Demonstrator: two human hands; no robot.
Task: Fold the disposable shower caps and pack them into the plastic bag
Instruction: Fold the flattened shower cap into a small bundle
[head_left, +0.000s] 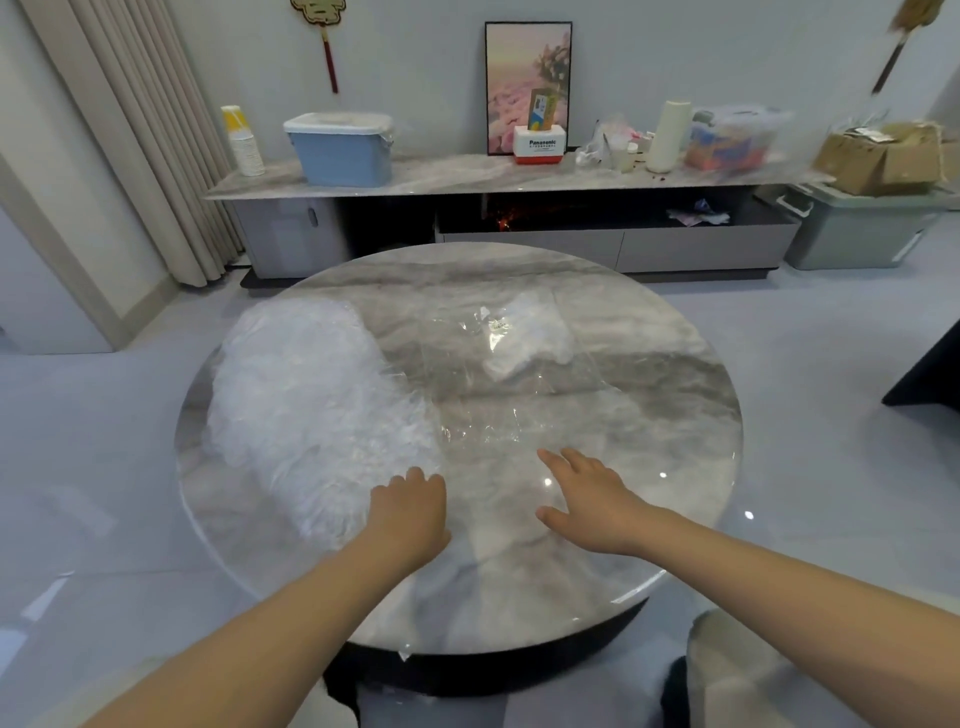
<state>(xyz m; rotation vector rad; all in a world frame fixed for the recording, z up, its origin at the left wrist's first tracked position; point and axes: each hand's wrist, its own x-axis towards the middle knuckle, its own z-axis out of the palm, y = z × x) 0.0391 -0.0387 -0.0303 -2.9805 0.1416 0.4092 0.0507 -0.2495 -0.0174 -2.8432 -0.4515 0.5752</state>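
Note:
A big heap of clear, crinkled disposable shower caps (306, 405) covers the left part of the round marble table (649, 374). A flat clear plastic bag (498, 384) lies in the middle, and several folded white caps (524, 338) show through its far end. My left hand (410, 512) hovers at the near right edge of the heap, fingers curled downward, holding nothing that I can see. My right hand (592, 499) is spread open, palm down, just before the bag's near edge, with straight fingers pointing toward it.
Beyond the table runs a low marble-topped TV cabinet (467, 179) with a blue lidded bin (340, 148), paper cups (244, 140), a framed picture (527, 85) and clutter. A grey crate (857, 228) stands at the right, and a round stool (737, 670) near my right arm.

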